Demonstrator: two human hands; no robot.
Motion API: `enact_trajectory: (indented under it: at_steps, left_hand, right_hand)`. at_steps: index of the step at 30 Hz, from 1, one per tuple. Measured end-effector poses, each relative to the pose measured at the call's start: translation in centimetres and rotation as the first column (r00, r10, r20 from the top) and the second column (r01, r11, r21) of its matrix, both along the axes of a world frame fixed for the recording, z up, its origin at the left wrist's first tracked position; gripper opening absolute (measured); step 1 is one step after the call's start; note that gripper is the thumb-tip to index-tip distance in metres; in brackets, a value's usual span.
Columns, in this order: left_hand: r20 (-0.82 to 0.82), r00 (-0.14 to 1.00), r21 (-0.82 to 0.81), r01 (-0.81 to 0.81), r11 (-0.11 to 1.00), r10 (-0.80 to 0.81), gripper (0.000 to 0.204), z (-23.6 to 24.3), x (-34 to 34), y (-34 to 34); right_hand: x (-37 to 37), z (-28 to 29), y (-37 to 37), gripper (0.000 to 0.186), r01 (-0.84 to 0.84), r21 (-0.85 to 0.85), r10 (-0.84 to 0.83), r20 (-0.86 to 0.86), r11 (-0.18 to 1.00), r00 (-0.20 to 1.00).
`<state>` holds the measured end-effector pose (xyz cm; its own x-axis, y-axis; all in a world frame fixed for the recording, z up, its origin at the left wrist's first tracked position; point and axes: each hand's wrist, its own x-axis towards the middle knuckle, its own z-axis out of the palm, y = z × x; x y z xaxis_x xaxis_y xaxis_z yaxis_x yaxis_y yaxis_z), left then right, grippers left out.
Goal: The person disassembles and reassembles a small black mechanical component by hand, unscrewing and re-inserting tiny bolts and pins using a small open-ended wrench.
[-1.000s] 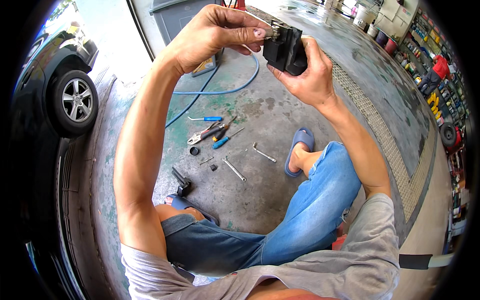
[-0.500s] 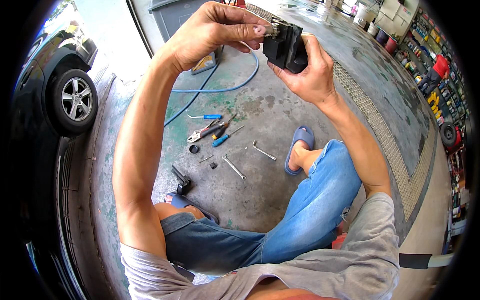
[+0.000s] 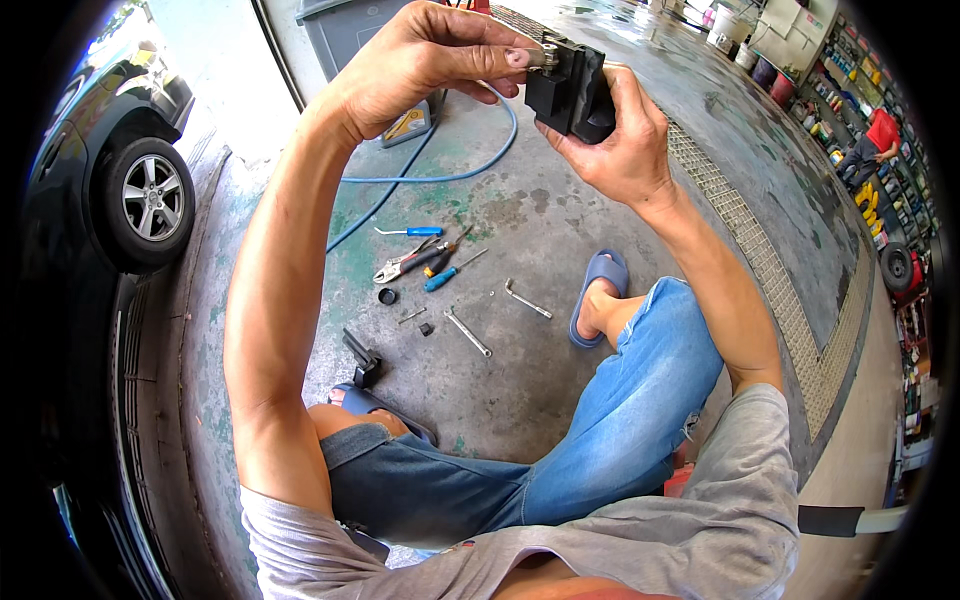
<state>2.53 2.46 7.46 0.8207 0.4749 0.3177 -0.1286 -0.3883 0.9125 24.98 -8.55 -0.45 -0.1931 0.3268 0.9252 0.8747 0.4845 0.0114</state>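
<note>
Head view: right hand (image 3: pixel 632 145) is gripping black part (image 3: pixel 566 95); left hand (image 3: pixel 425 60) is pinching metal fitting (image 3: pixel 549 57) at its edge. Locking pliers (image 3: pixel 402 265) are lying on floor (image 3: pixel 500 400).

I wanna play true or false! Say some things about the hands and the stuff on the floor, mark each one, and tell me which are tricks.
1. The right hand holds a black part. True.
2. The left hand is down on the floor. False: it is raised, its thumb and fingers at a small metal piece by the black part.
3. A blue hose lies on the floor. True.
4. The person wears yellow boots. False: they wear blue sandals.
5. The pliers are lying on the floor. True.
6. The car wheel is on the picture's right side. False: it is on the left.
</note>
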Motion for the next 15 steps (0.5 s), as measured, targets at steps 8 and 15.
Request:
enact_trajectory:
  at_steps: [8,15]
  left_hand:
    - [-0.002,1.000,0.000,0.002,1.000,-0.002,0.024,-0.05,0.00,-0.06]
    - [0.000,1.000,-0.003,0.003,1.000,-0.003,0.024,-0.20,0.08,0.00]
  right_hand:
    - [-0.05,0.02,-0.04,0.062,0.013,0.005,-0.013,0.011,1.000,1.000]
    - [0.00,-0.09,0.01,0.061,0.010,0.023,-0.011,0.014,1.000,1.000]
